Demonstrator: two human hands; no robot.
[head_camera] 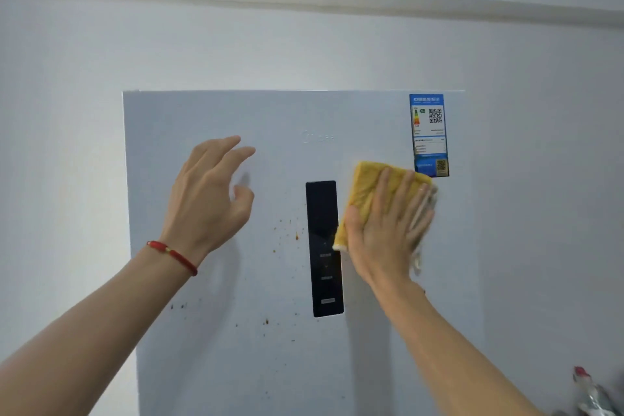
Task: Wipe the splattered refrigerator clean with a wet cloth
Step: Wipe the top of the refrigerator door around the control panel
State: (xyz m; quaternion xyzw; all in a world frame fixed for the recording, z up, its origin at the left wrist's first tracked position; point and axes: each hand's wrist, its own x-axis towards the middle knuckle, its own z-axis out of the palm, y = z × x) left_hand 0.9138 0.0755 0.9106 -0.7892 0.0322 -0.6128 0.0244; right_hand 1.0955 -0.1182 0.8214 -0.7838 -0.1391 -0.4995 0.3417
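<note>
The white refrigerator door (209,365) fills the middle of the view. Brown splatter spots (287,233) dot it left of the black control panel (323,246), with more spots (266,321) lower down. My right hand (385,230) presses a yellow cloth (363,186) flat against the door, just right of the panel and below the energy label (429,132); its fingers are straight and spread. My left hand (209,196), a red string bracelet at its wrist, hovers in front of the door's left half with fingers loosely bent, holding nothing.
A grey wall (60,145) surrounds the refrigerator on both sides and above. At the bottom right corner a blurred object with a red tip (584,378) pokes into view.
</note>
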